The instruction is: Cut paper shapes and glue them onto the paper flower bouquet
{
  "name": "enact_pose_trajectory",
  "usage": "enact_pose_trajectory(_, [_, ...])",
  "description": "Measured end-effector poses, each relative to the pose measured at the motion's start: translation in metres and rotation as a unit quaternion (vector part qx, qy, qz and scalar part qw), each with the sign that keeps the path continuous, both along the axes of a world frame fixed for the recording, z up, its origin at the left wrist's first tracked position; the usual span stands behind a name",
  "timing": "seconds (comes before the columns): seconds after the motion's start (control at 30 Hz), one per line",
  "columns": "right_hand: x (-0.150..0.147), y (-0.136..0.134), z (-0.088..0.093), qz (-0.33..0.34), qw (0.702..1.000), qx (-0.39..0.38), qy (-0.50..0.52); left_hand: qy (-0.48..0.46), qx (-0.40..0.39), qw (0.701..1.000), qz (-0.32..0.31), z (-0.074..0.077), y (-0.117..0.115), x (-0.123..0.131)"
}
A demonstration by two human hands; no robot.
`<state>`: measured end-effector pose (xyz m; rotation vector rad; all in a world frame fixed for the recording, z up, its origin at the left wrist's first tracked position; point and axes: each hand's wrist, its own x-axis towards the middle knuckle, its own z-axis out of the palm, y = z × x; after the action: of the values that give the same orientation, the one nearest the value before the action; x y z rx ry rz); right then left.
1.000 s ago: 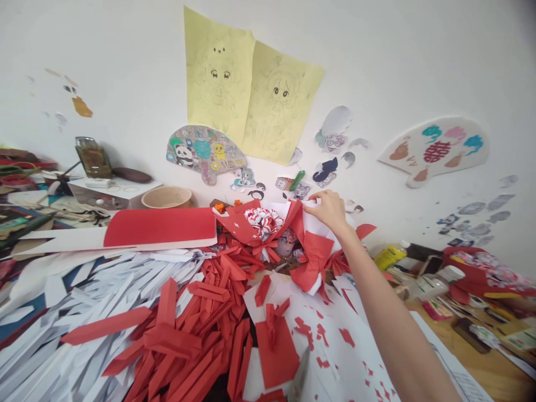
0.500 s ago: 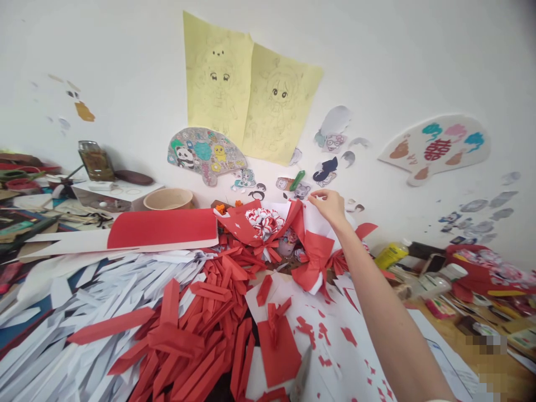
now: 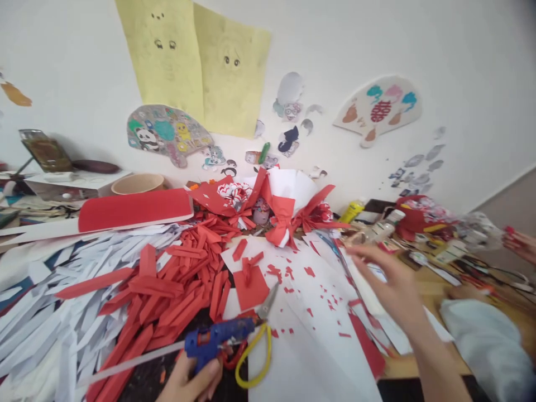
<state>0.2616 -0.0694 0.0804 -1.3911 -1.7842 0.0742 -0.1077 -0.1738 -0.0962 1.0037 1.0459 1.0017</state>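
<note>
My left hand is wrapped round a blue hot glue gun at the bottom, a long pale glue stick trailing from its back. Just right of its nozzle lie yellow-handled scissors, blades on the white paper. Over the right side of the table hovers my right hand, slightly blurred, fingers stretched out with nothing visible in them. Beyond it, red and white paper bouquets lean against the wall. A red paper square carries a small folded red piece.
Piles of folded white strips and red strips cover the left and middle. A red paper roll lies behind them. Bottles and tools crowd the right. At the right edge is another person's hand; pale blue-grey cloth lies below.
My right hand has come back from the bouquets by the wall, down and to the right. My left hand with the glue gun has entered view, and the view has turned right and down.
</note>
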Motion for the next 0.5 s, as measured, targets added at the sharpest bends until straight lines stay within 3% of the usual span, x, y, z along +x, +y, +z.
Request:
enact_pose_trajectory(0.13, [0.028,-0.058,-0.09,-0.035,0.997,-0.058,-0.043,0.055,0.055,0.996,0.042,0.004,0.005,0.004])
enact_pose_trajectory(0.23, [0.033,-0.075,-0.136,-0.037,0.997,-0.049,-0.056,0.072,0.074,0.993,0.065,0.005,0.005,0.006])
enact_pose_trajectory(0.33, [0.036,-0.08,-0.154,-0.077,0.992,-0.057,-0.078,0.101,0.082,0.988,0.08,0.0,0.006,0.004])
enact_pose_trajectory(0.5, [0.043,-0.078,-0.154,-0.097,0.983,-0.099,-0.125,0.15,0.094,0.983,0.045,-0.002,0.007,-0.001])
